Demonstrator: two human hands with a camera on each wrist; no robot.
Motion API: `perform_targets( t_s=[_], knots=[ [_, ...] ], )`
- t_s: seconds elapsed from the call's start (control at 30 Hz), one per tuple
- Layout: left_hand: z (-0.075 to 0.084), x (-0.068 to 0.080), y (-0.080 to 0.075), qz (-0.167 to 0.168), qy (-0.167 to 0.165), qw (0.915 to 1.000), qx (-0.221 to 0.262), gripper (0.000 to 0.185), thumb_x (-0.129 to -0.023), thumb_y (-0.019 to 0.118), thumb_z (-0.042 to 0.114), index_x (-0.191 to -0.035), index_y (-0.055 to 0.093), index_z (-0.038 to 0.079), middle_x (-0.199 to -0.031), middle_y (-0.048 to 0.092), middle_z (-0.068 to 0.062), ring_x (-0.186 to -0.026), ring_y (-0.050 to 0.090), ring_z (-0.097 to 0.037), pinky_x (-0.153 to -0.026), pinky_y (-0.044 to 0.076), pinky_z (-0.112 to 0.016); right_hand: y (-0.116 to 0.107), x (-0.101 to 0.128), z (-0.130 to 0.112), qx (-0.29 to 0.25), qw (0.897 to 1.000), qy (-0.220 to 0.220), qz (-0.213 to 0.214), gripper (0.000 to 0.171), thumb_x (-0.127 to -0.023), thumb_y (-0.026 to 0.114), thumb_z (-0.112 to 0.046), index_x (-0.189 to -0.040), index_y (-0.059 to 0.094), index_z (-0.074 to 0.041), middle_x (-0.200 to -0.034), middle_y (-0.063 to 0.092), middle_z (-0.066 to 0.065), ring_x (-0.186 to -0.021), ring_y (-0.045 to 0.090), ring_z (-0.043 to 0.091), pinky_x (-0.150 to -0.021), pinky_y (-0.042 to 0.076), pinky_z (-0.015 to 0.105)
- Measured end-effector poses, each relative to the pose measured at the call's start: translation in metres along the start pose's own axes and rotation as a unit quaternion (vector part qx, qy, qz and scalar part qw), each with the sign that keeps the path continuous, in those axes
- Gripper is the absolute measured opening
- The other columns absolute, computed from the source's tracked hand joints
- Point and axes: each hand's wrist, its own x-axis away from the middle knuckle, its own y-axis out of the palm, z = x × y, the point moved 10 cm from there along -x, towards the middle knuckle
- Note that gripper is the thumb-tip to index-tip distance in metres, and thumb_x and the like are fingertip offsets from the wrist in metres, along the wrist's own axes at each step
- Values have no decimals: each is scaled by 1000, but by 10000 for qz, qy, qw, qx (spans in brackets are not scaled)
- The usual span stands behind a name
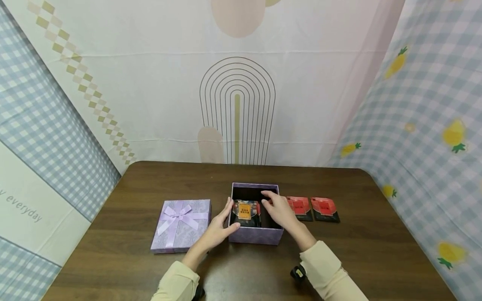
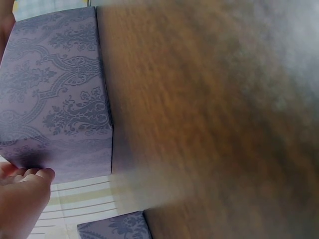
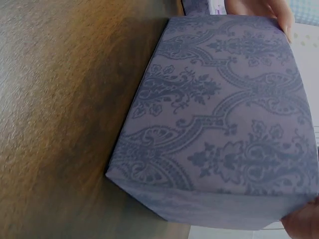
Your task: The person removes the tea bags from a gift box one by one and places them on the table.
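A lavender patterned gift box [image 1: 256,235] stands lidless on the table, its inside black. In its left part lies a dark packet [image 1: 244,212] with an orange label. My left hand [image 1: 216,230] holds the box at its front left corner, thumb at the front rim and fingers along the left wall; the left wrist view shows those fingers [image 2: 37,174] against the side. Over the right wall reaches my right hand [image 1: 280,210], thumb and fingers apart above the bare right part of the inside. Nothing shows between them.
To the left lies the box lid [image 1: 180,225] with a lilac ribbon bow. Right of the box are two red and black packets, the nearer one [image 1: 300,208] partly behind my right hand and the other [image 1: 325,209] beside it. Patterned cloths hang around the wooden table [image 1: 357,251].
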Motion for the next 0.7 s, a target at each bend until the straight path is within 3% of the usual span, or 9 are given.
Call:
perform_targets(
  t_s=[0.17, 0.27, 0.4, 0.5, 0.6, 0.7],
  knots=[
    [-2, -1, 0, -13, -7, 10000, 38, 71, -85, 62, 10, -143, 22, -1, -150, 10, -16, -136, 15, -27, -109, 13, -45, 10, -2, -3, 351, 9992, 43, -200, 34, -89, 55, -8, -121, 54, 4, -105, 62, 20, -49, 41, 16, -50, 37, 30],
    [-3, -1, -1, -11, -20, 10000, 23, 71, -85, 62, 10, -143, 22, 0, -150, 10, -15, -136, 16, -28, -109, 13, -46, 16, -4, -8, 793, 9964, -29, -289, 34, -89, 55, -8, -121, 55, 4, -103, 63, 18, -58, 53, 20, -54, 44, 34],
    [-3, 0, -2, 3, -29, 10000, -22, 72, -85, 62, 10, -143, 21, -1, -150, 10, -14, -136, 16, -28, -109, 14, -45, 30, -4, -13, 1380, 9883, 17, -649, 35, -89, 55, -12, -122, 55, 1, -73, 61, 7, -53, 53, 17, -44, 40, 30],
    [-2, -1, -2, 17, 11, 10000, -21, 72, -85, 62, 10, -142, 22, -4, -150, 10, -15, -136, 16, -28, -109, 14, -45, 43, -3, -13, 1698, 9799, 108, -1043, 34, -90, 54, -16, -121, 55, -1, -61, 54, 2, -46, 44, 15, -40, 32, 27],
    [-2, -1, -1, -8, -3, 10000, -20, 71, -85, 62, 9, -142, 22, -4, -150, 10, -16, -136, 16, -28, -109, 14, -45, 55, -1, -7, 1760, 9732, 297, -1452, 35, -91, 53, -17, -122, 55, -1, -78, 64, 7, -60, 55, 18, -51, 43, 33],
    [-1, -1, 0, -31, -78, 9999, -98, 71, -85, 62, 8, -143, 21, -2, -150, 10, -15, -136, 16, -26, -109, 15, -44, 64, 2, 2, 1495, 9704, 628, -1792, 36, -92, 51, -16, -124, 53, 0, -97, 65, 13, -73, 59, 24, -63, 47, 41]
  ],
)
